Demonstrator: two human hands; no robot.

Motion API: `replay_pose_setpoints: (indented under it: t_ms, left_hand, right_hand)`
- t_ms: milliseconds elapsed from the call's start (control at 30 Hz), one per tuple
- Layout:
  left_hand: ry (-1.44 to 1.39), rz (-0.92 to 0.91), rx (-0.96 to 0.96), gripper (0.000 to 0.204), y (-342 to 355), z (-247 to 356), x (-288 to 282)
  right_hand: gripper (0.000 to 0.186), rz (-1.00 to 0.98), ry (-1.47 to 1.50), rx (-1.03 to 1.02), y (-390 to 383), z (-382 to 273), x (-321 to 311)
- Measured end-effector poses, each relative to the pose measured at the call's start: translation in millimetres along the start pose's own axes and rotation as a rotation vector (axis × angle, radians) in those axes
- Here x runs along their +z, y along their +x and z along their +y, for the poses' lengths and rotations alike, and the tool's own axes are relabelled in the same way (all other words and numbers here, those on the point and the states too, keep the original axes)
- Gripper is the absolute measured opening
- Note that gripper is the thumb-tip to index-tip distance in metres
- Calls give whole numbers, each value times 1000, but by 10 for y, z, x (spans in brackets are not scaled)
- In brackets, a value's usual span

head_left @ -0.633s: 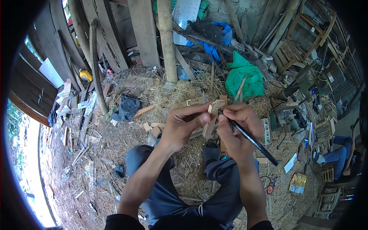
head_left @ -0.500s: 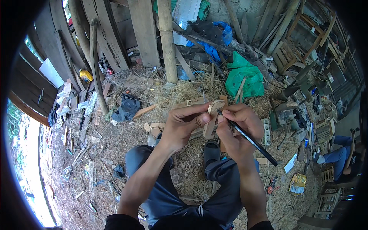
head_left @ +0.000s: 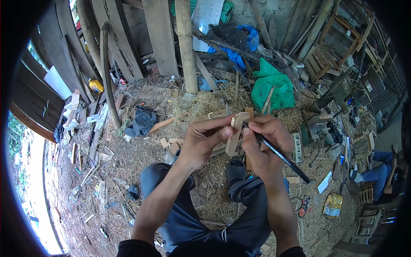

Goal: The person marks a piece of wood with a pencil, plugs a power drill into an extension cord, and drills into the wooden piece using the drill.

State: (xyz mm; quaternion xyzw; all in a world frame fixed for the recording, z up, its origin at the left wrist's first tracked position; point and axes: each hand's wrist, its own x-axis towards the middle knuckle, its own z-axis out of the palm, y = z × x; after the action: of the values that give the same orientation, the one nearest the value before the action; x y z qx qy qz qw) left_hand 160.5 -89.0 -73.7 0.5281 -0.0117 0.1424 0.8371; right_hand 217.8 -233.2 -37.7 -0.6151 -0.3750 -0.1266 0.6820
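Between the thumb and fingers of my left hand [head_left: 204, 139] is a small, pale piece of wood [head_left: 234, 136], held tilted in front of me. My right hand [head_left: 269, 143] is closed round a black pencil [head_left: 284, 159]. The front end of the pencil is at the right side of the wood, and its rear end points down and to the right. My right fingertips partly hide the front end, so I cannot tell if it touches the wood. Both hands are above my knees, close together.
Wood scraps [head_left: 173, 145] and shavings cover the ground. A green plastic bag [head_left: 274, 88] lies beyond my hands, and a black bag [head_left: 142, 121] lies to the left. A power strip [head_left: 297, 147] is right of my right hand. Another person [head_left: 381, 173] sits at the far right.
Both hands stay nearly where they were, still holding the wood and the pencil. The pencil has shifted very slightly.
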Motion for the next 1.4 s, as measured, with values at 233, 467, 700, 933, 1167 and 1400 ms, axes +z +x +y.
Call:
replay_pose_setpoints:
  t_ms: [233,467,700,933,1167,1400]
  left_hand:
    - [-55,-48,-24,32,-3,54,40]
    - [-31,22,-64,37,25,124,20]
    - [-164,79,-108,38,17,99,12]
    - [-197,0,-94,42,3,141,63]
    - [-237,26,-103,40,7,136,-12]
    - [-276,47,-143,37,6,89,-24]
  right_hand:
    - [14,-5,46,31,7,21,-52]
    - [19,-81,19,188,40,-41,-74]
    - [13,-94,54,224,70,-29,-76]
    - [12,-135,6,73,42,-48,-54]
    - [11,-140,41,139,46,-22,-47]
    - [10,-264,49,114,23,8,0]
